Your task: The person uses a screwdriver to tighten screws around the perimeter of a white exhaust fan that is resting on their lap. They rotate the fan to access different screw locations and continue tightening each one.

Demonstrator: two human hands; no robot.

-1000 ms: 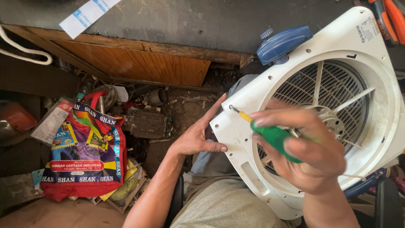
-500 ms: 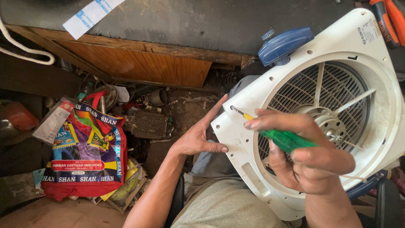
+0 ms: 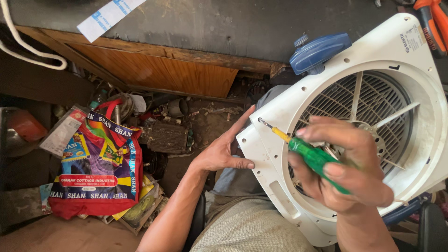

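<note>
A white plastic fan housing [image 3: 410, 56] with a round grille rests tilted across my lap, a blue knob [image 3: 319, 50] at its upper corner. My left hand [image 3: 224, 149] presses flat against the housing's left edge, fingers spread along it. My right hand [image 3: 347, 165] grips a green-handled screwdriver [image 3: 312, 156]. Its thin tip touches the white frame near the housing's upper-left corner, beside the grille opening.
A colourful printed bag [image 3: 98, 163] with red trim sits on the floor at the left among scrap parts and a dark finned block [image 3: 163, 137]. A wooden bench edge [image 3: 158, 70] with a grey top runs above. Orange-handled pliers [image 3: 431, 21] lie top right.
My right hand has shifted slightly down and left with the screwdriver, bringing its tip onto the frame near the corner. The left hand and housing have barely moved.
</note>
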